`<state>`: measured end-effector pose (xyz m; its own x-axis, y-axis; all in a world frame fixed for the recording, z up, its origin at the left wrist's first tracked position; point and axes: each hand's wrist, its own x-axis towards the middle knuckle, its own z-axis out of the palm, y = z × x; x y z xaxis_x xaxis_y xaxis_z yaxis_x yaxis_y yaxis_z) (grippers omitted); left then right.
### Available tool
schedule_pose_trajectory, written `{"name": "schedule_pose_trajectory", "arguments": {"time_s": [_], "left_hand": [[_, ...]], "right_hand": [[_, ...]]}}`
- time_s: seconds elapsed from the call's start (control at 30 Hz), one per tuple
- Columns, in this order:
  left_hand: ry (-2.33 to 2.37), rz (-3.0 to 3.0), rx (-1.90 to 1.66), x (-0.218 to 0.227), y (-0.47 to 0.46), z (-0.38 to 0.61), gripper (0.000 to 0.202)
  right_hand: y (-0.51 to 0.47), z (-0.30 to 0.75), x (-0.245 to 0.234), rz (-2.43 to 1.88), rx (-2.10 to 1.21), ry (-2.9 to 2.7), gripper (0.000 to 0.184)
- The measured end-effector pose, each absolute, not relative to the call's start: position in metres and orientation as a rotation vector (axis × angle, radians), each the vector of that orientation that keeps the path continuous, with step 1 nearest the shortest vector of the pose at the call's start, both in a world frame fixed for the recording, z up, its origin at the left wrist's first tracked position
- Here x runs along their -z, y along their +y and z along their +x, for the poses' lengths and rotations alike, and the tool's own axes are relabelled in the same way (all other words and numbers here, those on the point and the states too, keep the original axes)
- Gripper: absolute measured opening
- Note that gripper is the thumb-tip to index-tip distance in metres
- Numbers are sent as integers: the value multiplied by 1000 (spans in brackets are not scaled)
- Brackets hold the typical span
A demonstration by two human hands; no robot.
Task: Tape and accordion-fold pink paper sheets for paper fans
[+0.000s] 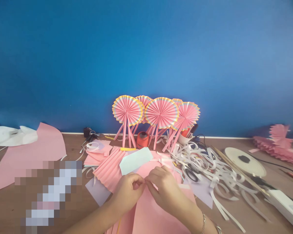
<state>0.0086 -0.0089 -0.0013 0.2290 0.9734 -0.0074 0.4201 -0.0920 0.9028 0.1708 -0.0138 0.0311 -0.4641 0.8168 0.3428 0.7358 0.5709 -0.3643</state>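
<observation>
My left hand [127, 191] and my right hand [162, 185] meet at the bottom middle, fingers pinched together on the top edge of a pink paper sheet [151, 214] that runs down toward me. Just behind my fingers lies a pale blue-white paper piece [135, 160]. A pleated pink paper [109, 169] lies to the left of my left hand. Several finished pink paper fans [158, 113] with yellow rims stand against the blue wall behind.
A tangle of white paper strips [210, 165] with scissors [190, 172] lies right of my hands. An orange tape roll [143, 139] sits under the fans. A large pink sheet [26, 152] lies left, a white disc [245, 161] and power strip [285, 204] right.
</observation>
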Motion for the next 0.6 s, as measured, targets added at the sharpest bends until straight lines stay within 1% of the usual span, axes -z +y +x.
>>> {"name": "schedule_pose_trajectory", "arguments": {"time_s": [0.13, 0.23, 0.37, 0.5, 0.6], "left_hand": [[1306, 1680, -837, 1, -10, 9, 17], [1303, 1683, -832, -1, -11, 10, 18], [1295, 1662, -831, -3, -10, 11, 18], [1324, 1613, -829, 0, -9, 10, 15], [1319, 1598, -835, 1, -9, 8, 15]], "right_hand": [[-17, 168, -30, -1200, 40, -2371, 22], [-17, 166, -25, -1220, 98, -2323, 19], [-15, 164, -21, -1279, -67, -2229, 18], [-13, 164, -28, -1334, -321, -2165, 23], [-12, 165, -35, -1352, -434, -2166, 25]]}}
